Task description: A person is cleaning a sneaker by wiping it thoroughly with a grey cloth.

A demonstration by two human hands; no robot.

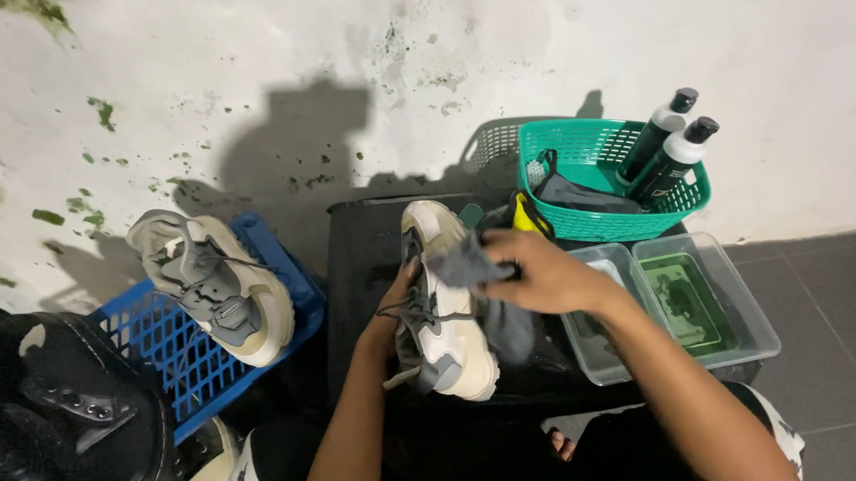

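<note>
A cream and grey sneaker [450, 339] lies on a black box-like surface [362, 252] in the middle. My left hand [392, 308] grips its left side, fingers partly hidden behind the shoe. My right hand [538, 275] presses a grey cloth [467, 263] onto the sneaker's upper near the tongue; the cloth hangs down past the shoe's right side. A matching sneaker [216, 286] rests on a blue plastic crate [185, 358] to the left.
A green basket [598, 220] with two black, white-topped bottles [671, 151] and a dark cloth stands at the back right. Two clear tubs [696, 307], one with green liquid, sit right of the shoe. Black footwear [64, 414] lies at the lower left. A stained white wall rises behind.
</note>
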